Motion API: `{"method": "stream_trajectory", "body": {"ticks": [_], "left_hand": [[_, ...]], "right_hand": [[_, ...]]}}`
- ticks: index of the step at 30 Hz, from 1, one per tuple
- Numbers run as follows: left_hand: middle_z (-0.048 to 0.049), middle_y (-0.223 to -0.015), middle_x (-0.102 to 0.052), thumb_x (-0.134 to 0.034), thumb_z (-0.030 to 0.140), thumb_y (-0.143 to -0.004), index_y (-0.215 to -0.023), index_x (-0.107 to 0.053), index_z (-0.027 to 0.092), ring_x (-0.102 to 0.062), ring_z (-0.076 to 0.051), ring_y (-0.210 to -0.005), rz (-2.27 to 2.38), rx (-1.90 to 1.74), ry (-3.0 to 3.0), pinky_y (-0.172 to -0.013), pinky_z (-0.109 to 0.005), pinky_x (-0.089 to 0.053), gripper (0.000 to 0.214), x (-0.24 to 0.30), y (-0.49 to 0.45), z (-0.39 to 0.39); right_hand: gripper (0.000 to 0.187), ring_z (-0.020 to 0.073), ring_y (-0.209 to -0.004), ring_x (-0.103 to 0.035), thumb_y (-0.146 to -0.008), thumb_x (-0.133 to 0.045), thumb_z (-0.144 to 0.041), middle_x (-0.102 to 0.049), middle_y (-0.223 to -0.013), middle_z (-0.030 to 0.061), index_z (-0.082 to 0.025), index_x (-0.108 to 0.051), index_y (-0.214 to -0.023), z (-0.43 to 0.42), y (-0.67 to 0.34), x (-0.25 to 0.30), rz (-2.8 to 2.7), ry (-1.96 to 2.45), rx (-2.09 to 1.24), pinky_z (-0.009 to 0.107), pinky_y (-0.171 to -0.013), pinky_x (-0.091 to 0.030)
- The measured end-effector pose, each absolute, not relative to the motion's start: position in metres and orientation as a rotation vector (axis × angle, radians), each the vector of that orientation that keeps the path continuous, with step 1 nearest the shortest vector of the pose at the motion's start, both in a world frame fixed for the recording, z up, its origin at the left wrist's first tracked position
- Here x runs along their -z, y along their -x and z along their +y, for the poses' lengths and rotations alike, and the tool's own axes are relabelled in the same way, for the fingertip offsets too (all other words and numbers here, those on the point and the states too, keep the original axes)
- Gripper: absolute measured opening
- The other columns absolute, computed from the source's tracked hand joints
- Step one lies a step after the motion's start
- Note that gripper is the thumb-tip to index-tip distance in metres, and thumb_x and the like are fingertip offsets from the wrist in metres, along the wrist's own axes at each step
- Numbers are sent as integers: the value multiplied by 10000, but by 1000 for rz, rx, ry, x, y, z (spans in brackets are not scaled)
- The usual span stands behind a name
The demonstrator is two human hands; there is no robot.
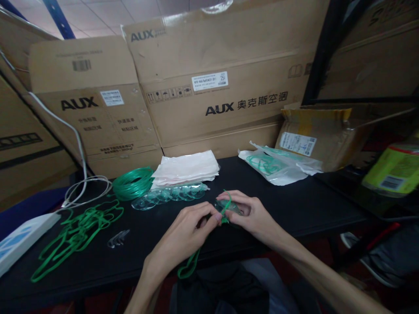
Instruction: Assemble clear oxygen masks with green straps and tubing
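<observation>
My right hand (244,209) is closed around a clear green-tinted plastic face mask (236,207), largely hidden by the fingers. My left hand (196,222) pinches a green elastic strap (225,210) against the near side of that mask. A loop of the strap hangs below my left hand, over the table's front edge. Behind my hands lies a nested row of similar clear masks (170,196). Left of my left hand are small clear plastic pieces (118,239) and a loose tangle of green elastic straps (78,231).
A coil of green tubing (132,183) sits beside a stack of white bags (186,168). At the back right lies a bag with green tubing (275,163), near an open carton (314,131). A white power strip (24,240) lies at the left. Large cartons (222,56) stand behind.
</observation>
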State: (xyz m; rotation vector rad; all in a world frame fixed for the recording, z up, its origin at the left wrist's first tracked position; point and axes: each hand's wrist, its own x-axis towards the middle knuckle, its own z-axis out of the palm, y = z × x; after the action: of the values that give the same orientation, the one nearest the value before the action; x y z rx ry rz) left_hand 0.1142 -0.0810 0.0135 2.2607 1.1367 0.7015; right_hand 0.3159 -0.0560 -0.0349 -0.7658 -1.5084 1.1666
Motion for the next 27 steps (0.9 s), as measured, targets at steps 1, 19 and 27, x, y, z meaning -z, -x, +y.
{"method": "stream_trajectory", "body": {"ticks": [1, 19, 27], "left_hand": [[27, -828, -658, -499, 324, -1021, -826, -656, 195, -577, -130, -767, 1148, -682, -2257, -730, -227, -393, 281, -15, -112, -81], [38, -737, -669, -528, 394, -1006, -818, -684, 189, -544, -114, -659, 1243, -669, -2236, -636, -226, -357, 318, -14, -115, -82], [46, -703, -681, -552, 380, -974, -830, -712, 202, -538, -105, -636, 1301, -525, -2164, -589, -203, -353, 279, -26, -99, -85]], "right_hand": [[309, 220, -1054, -673, -738, -780, -248, -667, -1163, 90, -186, -799, -1040, -56, -317, 34, -1493, 786, -1177, 322, -898, -552], [364, 220, -1111, -667, -752, -749, -224, -649, -1233, 120, -176, -785, -1112, -54, -314, 42, -1591, 797, -1131, 319, -915, -545], [417, 231, -1064, -700, -689, -784, -258, -690, -1238, 129, -142, -794, -1090, -50, -314, 38, -1383, 944, -1094, 321, -908, -571]]}}
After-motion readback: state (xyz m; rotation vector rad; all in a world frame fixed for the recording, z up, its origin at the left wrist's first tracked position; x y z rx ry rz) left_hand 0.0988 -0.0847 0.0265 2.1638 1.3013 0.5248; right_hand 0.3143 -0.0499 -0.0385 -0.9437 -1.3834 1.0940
